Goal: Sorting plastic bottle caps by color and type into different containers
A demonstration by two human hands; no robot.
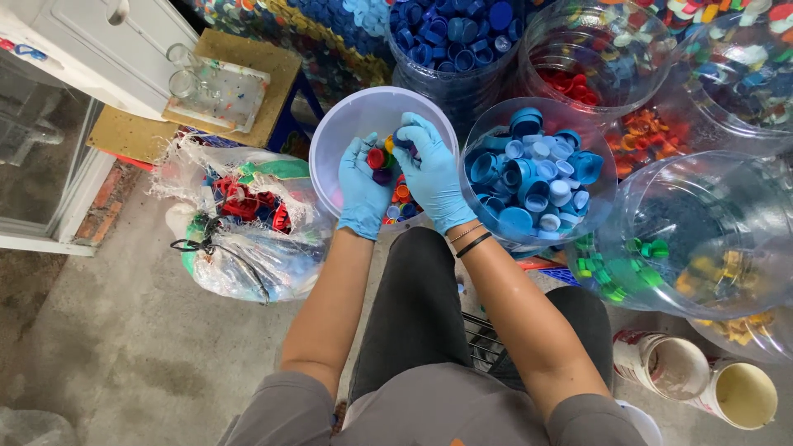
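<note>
Caps (395,198) of mixed colours are lying in the white bucket (347,124) that we are holding over our lap, and both our gloved hands are working among them. We are curling our left hand (362,188) around a small clutch of them, a red cap (376,158) showing at the fingertips with a purple one just below it, so that hand is closed on caps. We are pressing our right hand (434,177) down beside it with a dark blue cap (402,137) pinched at the fingertips. We are judging these caps to be light, stiff plastic, hard to crush but inclined to slide and rattle off one another, and a little slippery against the gloves; pinching one by its ribbed rim between thumb and finger looks the surest hold, while scooping takes several at once but loosely. Just to our right the clear tub of blue caps (537,177) is touching the bucket's side. Beyond it we are seeing other clear containers: one of dark blue caps (454,37), one with red caps (570,83) at the bottom, and a big jar with green caps (628,264) lying near it on its side. To our left a plastic bag (248,223) stuffed with red and green scraps is sitting on the concrete floor (124,355), and two paint tins (702,380) are standing by our right knee.
</note>
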